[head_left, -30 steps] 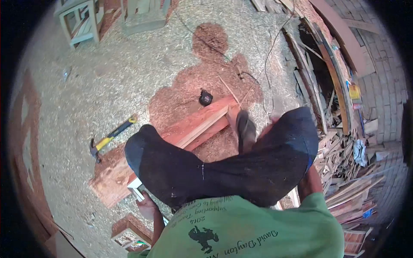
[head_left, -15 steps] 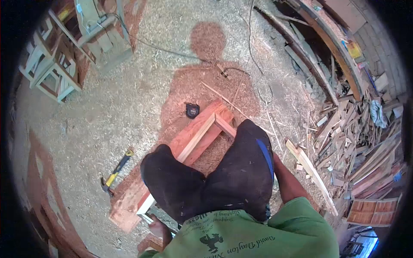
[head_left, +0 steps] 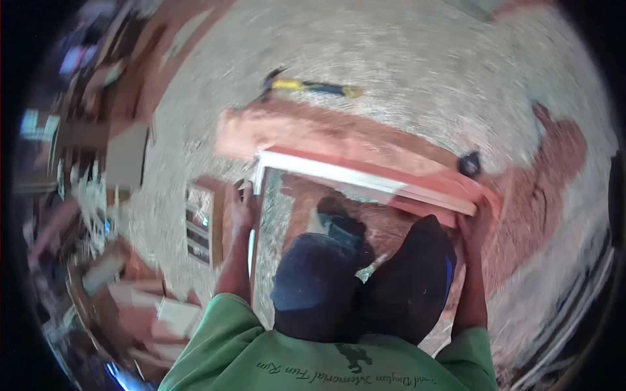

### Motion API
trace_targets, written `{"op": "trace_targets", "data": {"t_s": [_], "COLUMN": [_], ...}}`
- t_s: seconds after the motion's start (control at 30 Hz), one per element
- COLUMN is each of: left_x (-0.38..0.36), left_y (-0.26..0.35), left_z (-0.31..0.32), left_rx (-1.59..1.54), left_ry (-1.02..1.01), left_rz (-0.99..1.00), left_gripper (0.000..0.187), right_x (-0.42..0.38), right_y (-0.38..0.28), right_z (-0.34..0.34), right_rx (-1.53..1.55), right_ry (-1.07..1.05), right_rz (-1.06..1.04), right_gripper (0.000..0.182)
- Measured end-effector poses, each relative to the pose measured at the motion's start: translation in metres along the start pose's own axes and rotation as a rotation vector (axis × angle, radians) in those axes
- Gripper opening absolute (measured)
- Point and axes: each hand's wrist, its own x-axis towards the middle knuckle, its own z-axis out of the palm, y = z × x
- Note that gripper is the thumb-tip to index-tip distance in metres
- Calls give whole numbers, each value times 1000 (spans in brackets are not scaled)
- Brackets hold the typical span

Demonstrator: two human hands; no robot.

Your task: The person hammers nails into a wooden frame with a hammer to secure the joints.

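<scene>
A rectangular wooden frame [head_left: 365,176] lies before my knees, its long pale bar resting on a broad reddish plank [head_left: 293,133]. My left hand [head_left: 242,207] is closed on the frame's left side bar, just below the corner. At the opposite end, my right hand [head_left: 475,227] grips the right corner, with its fingers partly hidden by the wood. Beyond the plank a claw hammer [head_left: 316,86] with a yellow and black handle lies on the floor. A black tape measure [head_left: 469,164] sits near the plank's right end. Motion blurs much of the view.
Sawdust and shavings cover the floor [head_left: 404,58]. A small wooden panelled piece [head_left: 201,221] stands left of my left hand. Blurred wood pieces [head_left: 156,313] are heaped at the lower left. My shadow [head_left: 561,156] falls on the right.
My view has swung round to the left, so the hammer now appears straight ahead. My right hand, hidden earlier beside my thigh, now holds the frame's right corner. The left hand is now at its left side.
</scene>
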Motion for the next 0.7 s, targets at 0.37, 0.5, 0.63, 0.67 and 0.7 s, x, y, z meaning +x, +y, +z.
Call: {"op": "trace_targets", "data": {"t_s": [0.37, 0.5, 0.63, 0.67, 0.7], "left_x": [-341, -326, -303, -300, -297], "left_y": [-287, -262, -301, -300, -299], "left_z": [-90, -84, -86, -86, -86], "left_rx": [-540, -1346, -1556, -1570, -1583], "left_ry": [1193, 1204, 1211, 1199, 1183], "left_rz": [-1306, -954, -818, -812, -801], "left_gripper": [102, 69, 41, 38, 34], "right_x": [24, 15, 20, 20, 20], "right_y": [-35, -49, -43, -39, -35], "right_z": [32, 30, 25, 25, 23], "right_rx": [-38, -51, -55, -60, -65], "right_ry": [-357, -481, -520, -524, -527], "right_rz": [-259, -281, -283, -277, -268], "right_gripper": [70, 68, 67, 67, 66]}}
